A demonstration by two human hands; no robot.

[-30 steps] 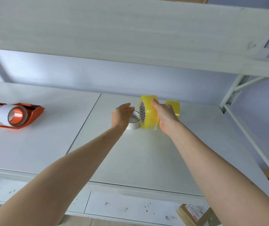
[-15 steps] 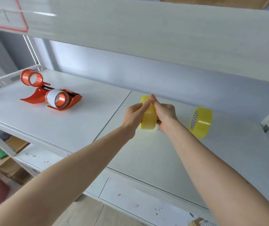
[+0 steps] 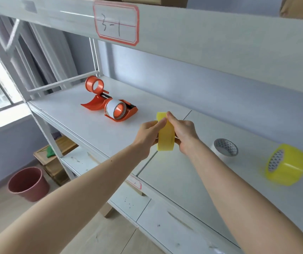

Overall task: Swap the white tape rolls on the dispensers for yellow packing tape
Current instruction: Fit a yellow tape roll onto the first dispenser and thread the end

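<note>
I hold a yellow tape roll (image 3: pixel 165 136) upright above the white shelf (image 3: pixel 84 125), gripped from both sides by my left hand (image 3: pixel 149 133) and my right hand (image 3: pixel 183 132). Further left on the shelf lies an orange dispenser (image 3: pixel 123 111) with a white tape roll (image 3: pixel 112 107) on it. Behind it stands a second orange dispenser (image 3: pixel 94 88) whose hub is bare. A loose white tape roll (image 3: pixel 224 150) lies flat to the right of my hands. A second yellow tape roll (image 3: pixel 286 165) rests on its side at the far right.
An upper shelf with a red-bordered label (image 3: pixel 116 22) hangs low overhead. Below the shelf are a pink bucket (image 3: pixel 28 183) and wooden boxes (image 3: pixel 55 158) on the floor. A lower shelf board (image 3: pixel 165 217) runs under my arms.
My left hand has joined the right on the yellow roll, and both have carried it left toward the dispensers. The view has swung left, so the loose rolls now lie to the right.
</note>
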